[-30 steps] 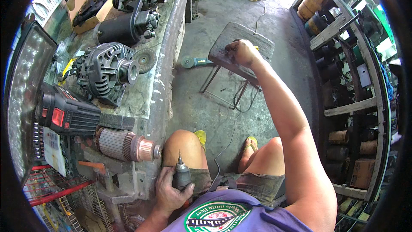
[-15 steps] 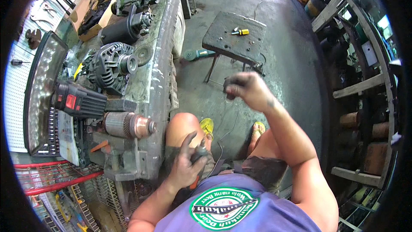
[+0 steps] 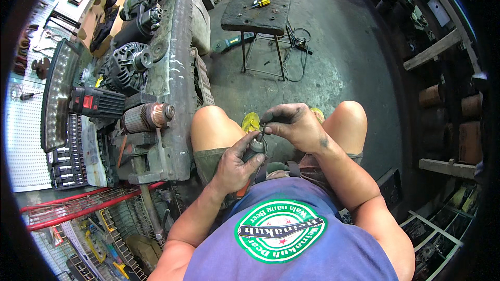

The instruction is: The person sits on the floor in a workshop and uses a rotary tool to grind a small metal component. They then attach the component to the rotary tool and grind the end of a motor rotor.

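Over my lap, my left hand is closed around a dark, rounded power tool, probably a die grinder, with a narrow metal nose pointing up and away. A bit of orange on its body shows below the hand. My right hand is closed in a pinch right at that nose. Whatever small dark piece sits between its blackened fingertips is too small to name. To the left, a motor armature with a copper commutator lies at the bench edge, apart from both hands.
An alternator and a black corded tool rest on the workbench. Ahead stands a worn stool bearing a yellow-handled screwdriver and small parts. An angle grinder lies on the floor behind its legs. Shelving lines the right.
My right hand has come back from farther out toward the stool and met the tool's nose. My left hand has risen slightly with the tool. The view has shifted.
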Available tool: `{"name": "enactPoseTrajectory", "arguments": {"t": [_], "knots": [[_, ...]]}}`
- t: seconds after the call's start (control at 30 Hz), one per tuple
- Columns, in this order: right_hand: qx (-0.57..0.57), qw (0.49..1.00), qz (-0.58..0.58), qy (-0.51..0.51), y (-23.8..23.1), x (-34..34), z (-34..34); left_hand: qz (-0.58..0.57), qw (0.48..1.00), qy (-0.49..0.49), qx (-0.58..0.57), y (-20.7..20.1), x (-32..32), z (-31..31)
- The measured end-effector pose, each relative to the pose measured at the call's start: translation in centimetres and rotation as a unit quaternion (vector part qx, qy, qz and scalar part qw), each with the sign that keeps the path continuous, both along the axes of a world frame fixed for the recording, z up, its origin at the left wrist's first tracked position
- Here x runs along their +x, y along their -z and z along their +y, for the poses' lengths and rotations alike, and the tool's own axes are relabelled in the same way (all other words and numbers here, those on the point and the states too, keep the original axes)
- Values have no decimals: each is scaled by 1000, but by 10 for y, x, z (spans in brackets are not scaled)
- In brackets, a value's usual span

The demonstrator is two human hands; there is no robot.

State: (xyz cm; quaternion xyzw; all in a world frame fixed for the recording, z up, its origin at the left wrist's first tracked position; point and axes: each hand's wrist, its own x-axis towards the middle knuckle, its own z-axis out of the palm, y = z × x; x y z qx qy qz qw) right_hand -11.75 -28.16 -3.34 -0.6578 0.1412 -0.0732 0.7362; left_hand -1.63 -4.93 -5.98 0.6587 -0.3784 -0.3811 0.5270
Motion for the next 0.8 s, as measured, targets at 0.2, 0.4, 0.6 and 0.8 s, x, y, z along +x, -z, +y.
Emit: {"name": "enactPoseTrajectory", "arguments": {"t": [0.2, 0.4, 0.6, 0.8], "knots": [[79, 990, 87, -72, -5, -11, -11, -53, 997, 13, 46, -17, -9, 0], [160, 983, 44, -81, 1, -17, -11, -35, 998, -29, 33, -20, -11, -1], [123, 987, 61, -90, 7, -13, -9, 2, 998, -9, 55, -14, -7, -3], [118, 987, 68, -89, 10, -12, -8, -1, 1000, -8, 21, -8, -9, -2]]}}
